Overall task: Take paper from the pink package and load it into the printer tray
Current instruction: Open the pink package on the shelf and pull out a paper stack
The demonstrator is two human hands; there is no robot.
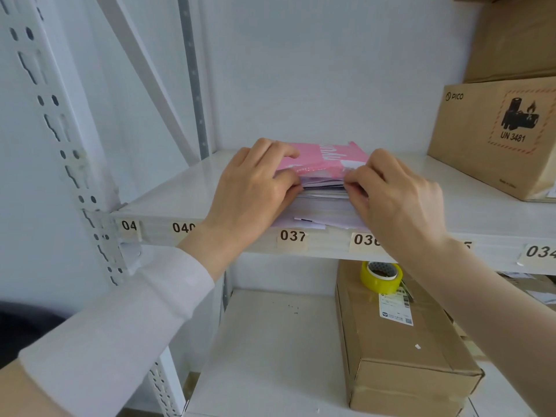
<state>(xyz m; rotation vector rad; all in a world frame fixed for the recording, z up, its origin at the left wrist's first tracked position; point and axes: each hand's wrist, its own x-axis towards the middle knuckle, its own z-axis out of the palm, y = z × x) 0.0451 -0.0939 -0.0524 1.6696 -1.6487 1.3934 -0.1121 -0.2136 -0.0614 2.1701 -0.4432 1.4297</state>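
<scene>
A pink package [325, 159] of white paper [323, 206] lies on a white shelf [180, 188], its open end facing me with sheets sticking out over the shelf's front edge. My left hand [255, 185] grips the package's left side, fingers over the pink wrapper and thumb at the paper edge. On the right side, my right hand [394, 194] pinches the wrapper and the top sheets. No printer or tray is in view.
A brown Pico cardboard box [493, 136] stands on the same shelf at the right, another box [511, 37] above it. On the lower shelf lies a long cardboard box [400, 350] with a yellow tape roll [381, 276] on top. The perforated shelf upright [60, 145] stands at left.
</scene>
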